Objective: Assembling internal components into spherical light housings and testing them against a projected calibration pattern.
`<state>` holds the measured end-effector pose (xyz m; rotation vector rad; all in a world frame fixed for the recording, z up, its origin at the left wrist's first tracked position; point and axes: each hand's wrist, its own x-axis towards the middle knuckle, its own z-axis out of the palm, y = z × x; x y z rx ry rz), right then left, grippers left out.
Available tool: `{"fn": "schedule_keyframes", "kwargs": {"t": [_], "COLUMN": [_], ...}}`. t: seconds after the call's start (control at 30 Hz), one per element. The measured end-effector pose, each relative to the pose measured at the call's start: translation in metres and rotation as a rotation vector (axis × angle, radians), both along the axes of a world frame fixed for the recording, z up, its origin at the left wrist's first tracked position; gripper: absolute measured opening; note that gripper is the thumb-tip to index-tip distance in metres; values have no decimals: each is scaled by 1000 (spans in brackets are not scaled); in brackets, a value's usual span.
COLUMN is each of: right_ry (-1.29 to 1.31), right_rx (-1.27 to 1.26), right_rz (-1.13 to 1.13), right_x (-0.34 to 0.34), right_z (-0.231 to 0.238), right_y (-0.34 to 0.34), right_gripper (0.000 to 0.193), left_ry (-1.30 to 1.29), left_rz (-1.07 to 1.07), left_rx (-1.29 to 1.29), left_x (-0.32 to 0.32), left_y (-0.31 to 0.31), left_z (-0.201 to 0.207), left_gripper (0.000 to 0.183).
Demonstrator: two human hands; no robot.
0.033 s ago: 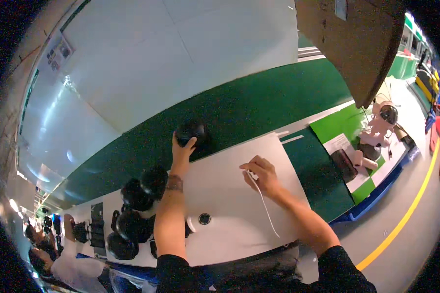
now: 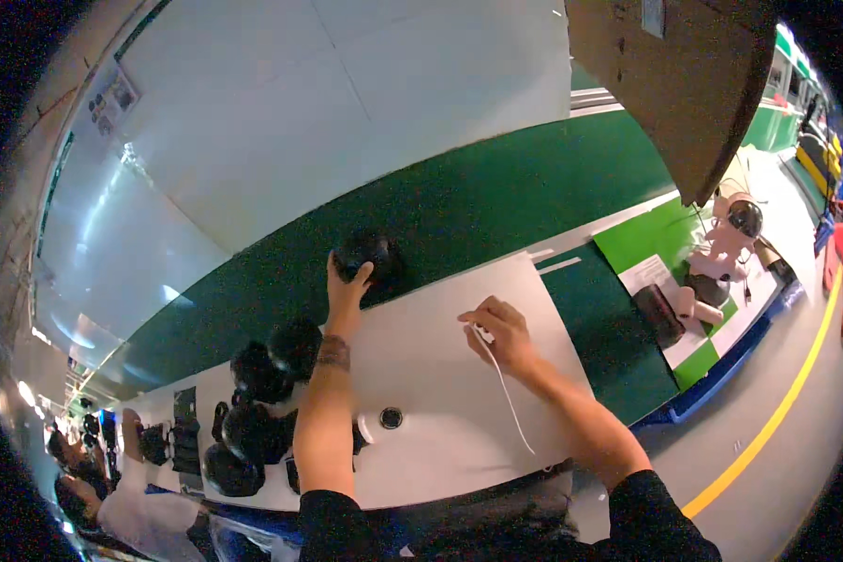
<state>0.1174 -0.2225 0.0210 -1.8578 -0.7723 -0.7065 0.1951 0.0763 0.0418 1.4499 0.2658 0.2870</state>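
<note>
On the green surface at the far side, my left hand (image 2: 347,286) is closed round the near side of a black rounded object (image 2: 369,253). Its exact kind is hard to make out against the dark green. My right hand (image 2: 502,333) is above the white board (image 2: 421,361), fingers pinched on the end of a thin white cable (image 2: 510,403). From there the cable hangs toward the board's near edge. Beside my left forearm lie several black rounded objects (image 2: 261,371). A small round black piece (image 2: 391,418) rests on the board between my arms.
A brown cardboard piece (image 2: 674,84) hangs at the upper right. Below it, a green sheet (image 2: 642,234) bears a paper, a dark case (image 2: 658,316) and pink items. A white panel (image 2: 281,122) stands at the back. People (image 2: 150,520) sit at the far left.
</note>
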Motion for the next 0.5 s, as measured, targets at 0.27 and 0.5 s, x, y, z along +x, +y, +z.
{"fn": "schedule_keyframes", "kwargs": {"t": [0.27, 0.5], "right_ry": [207, 152], "right_rx": [37, 3], "right_rz": [96, 122], "right_x": [-3, -7], "right_z": [-9, 10], "right_y": [14, 25], "right_gripper": [23, 22], "left_ry": [-289, -294], "left_rz": [210, 707], "left_rx": [840, 1557], "left_x": [-101, -167], "left_y": [-16, 67], "left_z": [4, 51], "left_gripper": [58, 57]}}
